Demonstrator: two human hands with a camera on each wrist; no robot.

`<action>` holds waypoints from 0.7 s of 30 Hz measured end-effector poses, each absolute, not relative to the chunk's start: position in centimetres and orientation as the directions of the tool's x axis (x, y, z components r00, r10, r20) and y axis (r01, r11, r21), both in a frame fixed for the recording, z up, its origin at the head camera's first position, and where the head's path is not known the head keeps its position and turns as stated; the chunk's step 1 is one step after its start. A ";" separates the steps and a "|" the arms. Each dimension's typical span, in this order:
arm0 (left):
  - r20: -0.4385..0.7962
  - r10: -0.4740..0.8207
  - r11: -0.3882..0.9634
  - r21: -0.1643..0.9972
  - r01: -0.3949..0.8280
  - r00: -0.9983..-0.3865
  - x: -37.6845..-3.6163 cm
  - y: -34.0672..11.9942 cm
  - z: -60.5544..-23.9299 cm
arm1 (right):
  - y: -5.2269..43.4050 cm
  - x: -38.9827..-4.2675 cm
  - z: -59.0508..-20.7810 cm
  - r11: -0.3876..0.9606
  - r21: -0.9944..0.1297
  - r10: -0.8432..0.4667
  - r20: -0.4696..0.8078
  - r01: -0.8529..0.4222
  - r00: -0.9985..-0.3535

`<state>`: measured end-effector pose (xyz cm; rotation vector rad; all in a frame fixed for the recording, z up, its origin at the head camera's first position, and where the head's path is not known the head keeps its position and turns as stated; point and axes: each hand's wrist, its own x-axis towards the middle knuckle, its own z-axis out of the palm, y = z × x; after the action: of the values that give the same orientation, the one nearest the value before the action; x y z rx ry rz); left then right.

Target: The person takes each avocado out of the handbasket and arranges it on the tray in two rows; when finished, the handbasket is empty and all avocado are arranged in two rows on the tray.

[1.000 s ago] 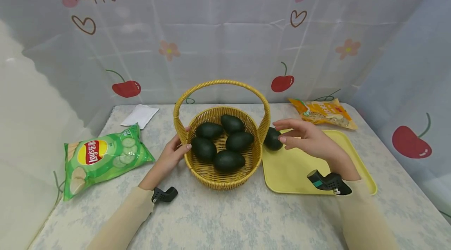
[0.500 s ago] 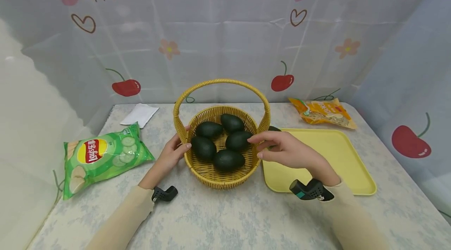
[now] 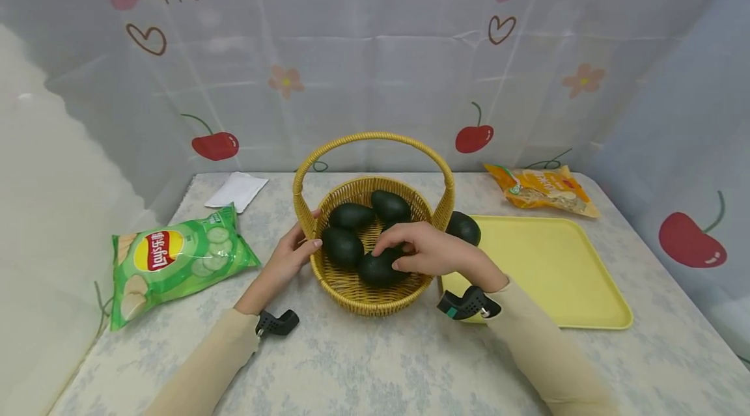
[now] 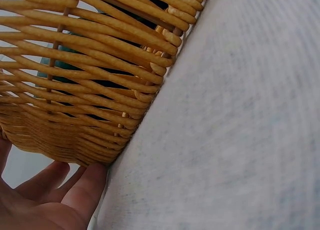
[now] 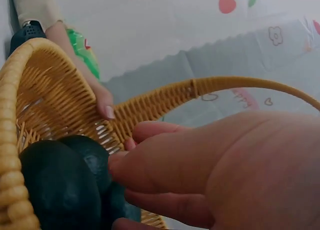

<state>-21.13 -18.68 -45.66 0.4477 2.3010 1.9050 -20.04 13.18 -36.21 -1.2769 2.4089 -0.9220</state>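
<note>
A yellow wicker basket (image 3: 375,306) with a tall handle stands mid-table, several dark green avocados (image 3: 351,215) inside. My left hand (image 3: 287,256) holds its left side, thumb at the rim beside the handle's base; in the left wrist view, those fingers (image 4: 87,190) touch the woven wall from outside. Inside the basket, my right hand (image 3: 430,250) is over the front avocado (image 3: 377,270), thumb and fingers loosely bent around its top; firm contact cannot be made out. It partly covers another avocado. One more avocado (image 3: 464,227) lies right of the basket, at the tray's far left corner.
A yellow tray (image 3: 545,273) lies to the right of the basket. Behind it is an orange snack bag (image 3: 545,189). On the left are a green chips bag (image 3: 181,263) and a white tissue packet (image 3: 237,191). A printed curtain (image 3: 375,64) hangs behind the table.
My right hand has moved left from beside the avocado near the tray, across the rim, to the front avocado in the basket. My left hand has stayed on the basket.
</note>
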 end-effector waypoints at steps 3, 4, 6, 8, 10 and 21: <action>0.095 0.301 0.164 0.975 0.150 -0.949 -21.1 -18.6 -45.6 | 12.4 -20.2 -36.8 0.422 -0.609 -0.823 0.052 -0.671 -0.566; 0.096 0.301 0.165 0.975 0.151 -0.949 -21.1 -18.6 -45.7 | 12.1 -20.2 -37.0 0.430 -0.596 -0.825 0.046 -0.678 -0.563; 0.097 0.301 0.166 0.974 0.153 -0.949 -21.1 -18.6 -45.7 | 11.7 -20.2 -37.3 0.451 -0.567 -0.826 0.028 -0.690 -0.563; 0.097 0.304 0.167 0.974 0.153 -0.948 -21.1 -18.6 -45.6 | 11.5 -20.1 -37.4 0.473 -0.537 -0.823 0.013 -0.699 -0.567; 0.097 0.304 0.170 0.973 0.154 -0.948 -21.2 -18.6 -45.7 | 11.4 -20.1 -37.5 0.490 -0.518 -0.821 -0.006 -0.701 -0.570; 0.097 0.301 0.171 0.973 0.153 -0.949 -21.1 -18.6 -45.6 | 11.4 -20.0 -37.5 0.483 -0.569 -0.838 -0.079 -0.666 -0.540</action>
<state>-21.12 -18.64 -45.63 0.4510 2.3108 1.8975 -20.03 11.40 -37.54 -1.2633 2.3862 -0.6915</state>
